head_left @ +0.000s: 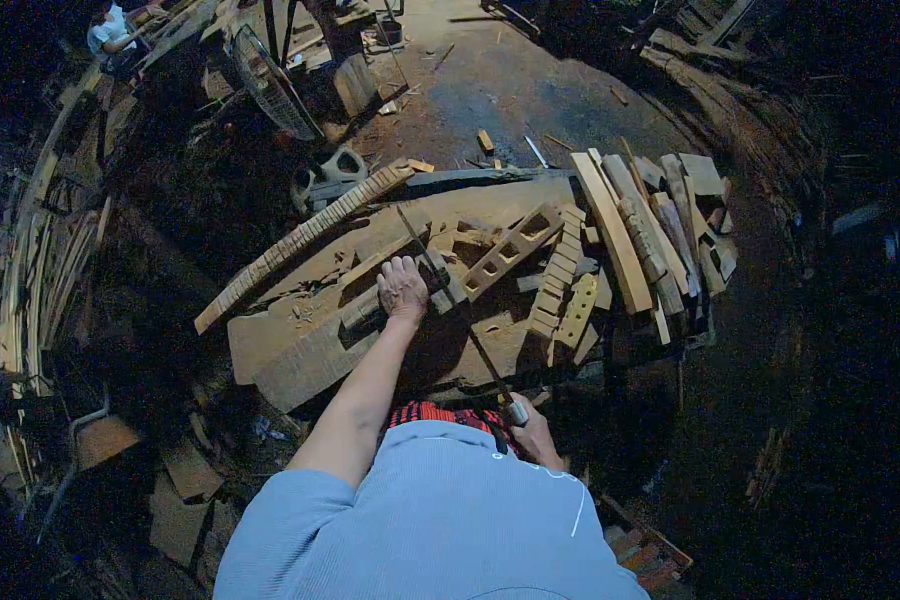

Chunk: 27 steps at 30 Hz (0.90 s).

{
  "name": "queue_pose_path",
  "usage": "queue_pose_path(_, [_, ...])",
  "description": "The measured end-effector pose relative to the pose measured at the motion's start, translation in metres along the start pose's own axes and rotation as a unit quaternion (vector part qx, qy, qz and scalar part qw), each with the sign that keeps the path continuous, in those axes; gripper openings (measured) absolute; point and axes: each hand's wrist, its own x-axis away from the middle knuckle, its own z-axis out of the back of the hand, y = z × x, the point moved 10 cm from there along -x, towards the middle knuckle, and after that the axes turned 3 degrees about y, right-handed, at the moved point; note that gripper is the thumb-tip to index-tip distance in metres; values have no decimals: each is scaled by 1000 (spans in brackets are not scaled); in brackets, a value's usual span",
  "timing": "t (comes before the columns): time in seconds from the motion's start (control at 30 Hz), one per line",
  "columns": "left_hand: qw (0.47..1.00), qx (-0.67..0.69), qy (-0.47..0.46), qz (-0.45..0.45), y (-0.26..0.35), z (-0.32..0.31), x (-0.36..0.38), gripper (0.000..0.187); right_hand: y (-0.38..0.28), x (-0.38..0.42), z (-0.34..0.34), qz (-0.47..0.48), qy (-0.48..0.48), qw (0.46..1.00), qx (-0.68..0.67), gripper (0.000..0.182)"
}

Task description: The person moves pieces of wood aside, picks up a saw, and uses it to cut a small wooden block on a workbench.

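My left hand (404,287) presses down on a wooden piece at the middle of the workbench (300,372), its fingers bent over the wood. Low in the view, near my body, my right hand (532,428) is wrapped round the handle of a long, thin saw (482,350). The saw's blade runs up and to the left, past the right side of my left hand and across the wood. Just right of the blade lies a wooden block with square openings (513,252). Wood chips and offcuts lie around my left hand.
A long notched strip (305,235) lies along the bench's left side. Notched pieces (557,275), a block with holes (577,312) and stacked boards (610,230) are at the right. Beyond stand a fan (270,85) and, far left, another person (113,38).
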Motion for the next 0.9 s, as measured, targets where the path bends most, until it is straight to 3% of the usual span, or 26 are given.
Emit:
queue_pose_path(0.27, [1000,-27,10,-8,0,-1,3,13,-38,-65,-20,43,35,998,12,49])
queue_pose_path(0.33, [998,-45,42,-13,-2,-4,5,14,-65,-77,-20,161,54,985,34,44])
queue_pose_path(0.37, [995,-61,71,-18,-2,-3,7,15,-66,-81,-20,164,54,984,34,44])
queue_pose_path(0.5, [997,-29,66,39,-6,9,5,16,-68,-81,-18,147,29,988,26,44])
queue_pose_path(0.57, [998,-56,-16,17,-3,-4,3,16,-64,-69,-17,129,7,992,13,45])
queue_pose_path(0.63, [998,-59,-2,12,-3,-5,3,16,-37,-55,-13,32,6,999,24,46])
queue_pose_path(0.9, [1000,-22,-13,8,0,0,0,13,8,-8,3,28,6,999,19,48])
